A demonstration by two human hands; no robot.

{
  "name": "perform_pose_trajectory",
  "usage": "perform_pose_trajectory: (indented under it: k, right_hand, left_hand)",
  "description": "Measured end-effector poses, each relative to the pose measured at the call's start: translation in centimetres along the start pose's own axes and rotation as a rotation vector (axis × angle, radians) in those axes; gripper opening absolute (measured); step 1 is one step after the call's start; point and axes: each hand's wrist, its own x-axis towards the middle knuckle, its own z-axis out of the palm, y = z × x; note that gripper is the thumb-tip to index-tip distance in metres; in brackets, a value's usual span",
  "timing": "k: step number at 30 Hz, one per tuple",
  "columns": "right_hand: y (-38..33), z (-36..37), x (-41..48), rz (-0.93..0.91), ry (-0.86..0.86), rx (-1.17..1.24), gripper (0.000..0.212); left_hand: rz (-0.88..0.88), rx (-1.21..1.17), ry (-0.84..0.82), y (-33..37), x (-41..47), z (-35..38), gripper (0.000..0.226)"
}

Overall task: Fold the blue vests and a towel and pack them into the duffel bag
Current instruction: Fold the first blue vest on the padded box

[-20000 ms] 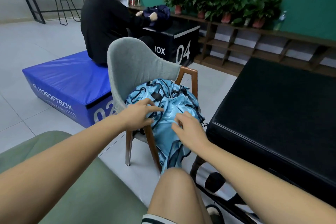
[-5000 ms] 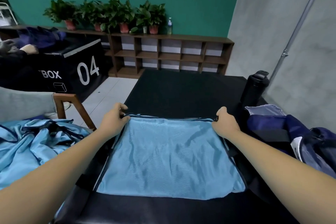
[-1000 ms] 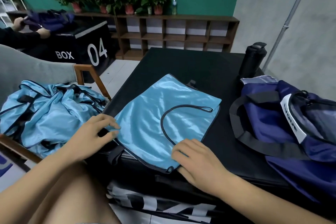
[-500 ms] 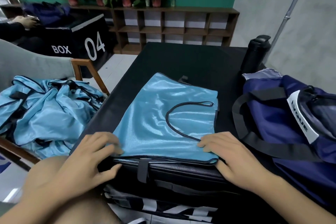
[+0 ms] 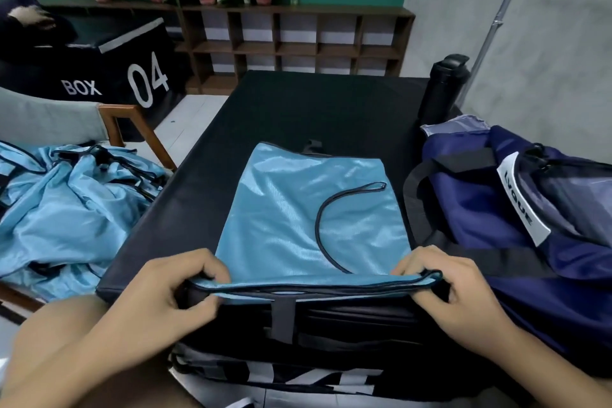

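1. The blue vest (image 5: 298, 209) lies flat on the black table (image 5: 298, 103), straight ahead of the person. It is folded to a narrow panel whose long axis runs away from the person, toward the table's far edge.
2. The left hand (image 5: 165, 301) pinches the vest's near left corner, with its fingers curled over the hem. The right hand (image 5: 457, 301) pinches the near right corner the same way. The near hem is stretched between them, raised a little above the table's near edge.
3. Both hands sit at the near end of that long axis, one on each side and equally close. A next fold would likely carry the hem forward, away from the body, to meet the far edge.
4. The duffel bag (image 5: 480, 209) stands on the table just beside the vest's right edge, its strap near the right hand. Packing would therefore mean a sideways move to the right, and the right hand is the nearer one. Whether the bag's top is unzipped cannot be told.
5. A heap of unfolded vests (image 5: 66, 209) lies on the chair (image 5: 49, 116) to the left, closer to the left hand.
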Motion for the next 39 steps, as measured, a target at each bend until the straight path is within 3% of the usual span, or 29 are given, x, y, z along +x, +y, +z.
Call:
perform_pose_trajectory:
  k: [5, 9, 16, 20, 22, 24, 26, 28, 31, 35, 37, 39]
  right_hand:
    - [0.5, -0.1, 1.8, 0.151, 0.171, 0.028, 0.030]
    - [-0.3, -0.1, 5.5, 0.253, 0.309, -0.026, 0.014]
    - [0.7, -0.3, 13.6, 0.341, 0.425, -0.144, 0.024]
    - [3.5, 0.0, 17.6, 0.460, 0.437, -0.151, 0.010]
    - [4.8, 0.2, 19.0, 0.517, 0.445, -0.183, 0.028]
    - [5.7, 1.0, 19.7, 0.551, 0.383, -0.345, 0.059]
    - [6.3, 2.2, 19.6, 0.540, 0.327, -0.508, 0.083]
    - [6.4, 2.8, 19.3, 0.492, 0.359, -0.602, 0.090]
    - [5.6, 3.0, 19.0, 0.263, 0.448, -0.636, 0.075]
    - [5.0, 4.0, 18.6, 0.036, 0.318, -0.454, 0.030]
    - [5.4, 4.7, 18.4, -0.004, 0.173, -0.393, 0.017]
    - [5.7, 5.2, 18.3, -0.018, 0.070, -0.380, 0.011]
  left_hand:
    - [-0.115, -0.183, 0.031, -0.1, 4.0, -0.9, 0.033]
    - [-0.145, -0.210, 0.103, -0.9, 9.0, -1.6, 0.035]
    - [-0.230, -0.139, 0.137, -2.7, 18.8, -1.8, 0.011]
    - [-0.309, -0.152, 0.134, -5.1, 23.9, -1.2, 0.009]
    - [-0.348, -0.129, 0.169, -6.6, 25.5, -0.1, 0.010]
    - [-0.378, -0.058, 0.245, -8.0, 26.0, 1.2, 0.013]
    - [-0.401, 0.015, 0.326, -9.0, 25.9, 2.3, 0.025]
    - [-0.388, 0.054, 0.389, -10.0, 25.7, 2.7, 0.045]
    - [-0.360, 0.019, 0.487, -10.0, 25.1, 2.6, 0.056]
    - [-0.139, 0.131, 0.567, -7.2, 23.9, 2.0, 0.020]
    - [0.042, 0.228, 0.493, -6.0, 23.4, 2.1, 0.020]
    - [0.160, 0.264, 0.304, -5.2, 23.2, 3.0, 0.022]
